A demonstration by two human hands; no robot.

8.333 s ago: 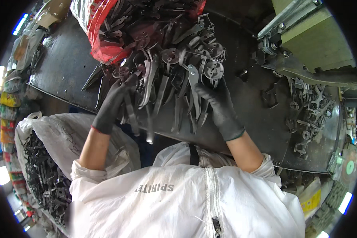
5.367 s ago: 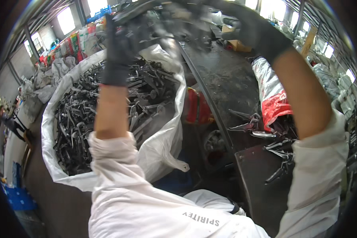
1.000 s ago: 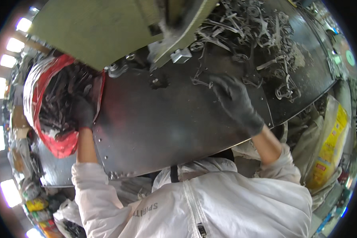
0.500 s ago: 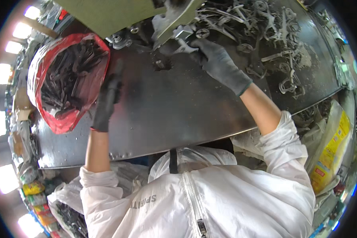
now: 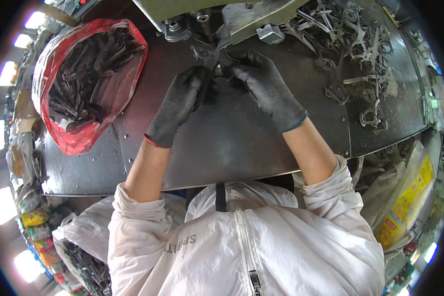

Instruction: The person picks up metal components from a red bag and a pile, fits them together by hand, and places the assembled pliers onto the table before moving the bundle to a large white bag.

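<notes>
Both my hands wear dark grey work gloves and meet under a green machine head [image 5: 269, 19]. My left hand [image 5: 180, 98] is closed, with a flat dark metal strip [image 5: 211, 59] pinched at its fingertips. Close beside it, my right hand [image 5: 271, 91] has its fingers curled at a grey metal bracket [image 5: 224, 42], partly hidden by the fingers and strip. A metal spindle [image 5: 204, 24] of the machine comes down just beyond the parts. Exactly how strip and bracket touch is too small to tell.
At the left, a red-rimmed bag [image 5: 140, 74] holds many dark flat metal strips [image 5: 79, 93]. A tangled heap of grey metal brackets [image 5: 350, 54] lies at the right of the dark metal table [image 5: 232, 143]. A white-and-yellow sack [image 5: 404, 197] stands beyond the table's near right edge.
My left hand has moved from beside the bag to the machine and now holds a strip. My right hand has come closer to it with the bracket. The view has shifted slightly.
</notes>
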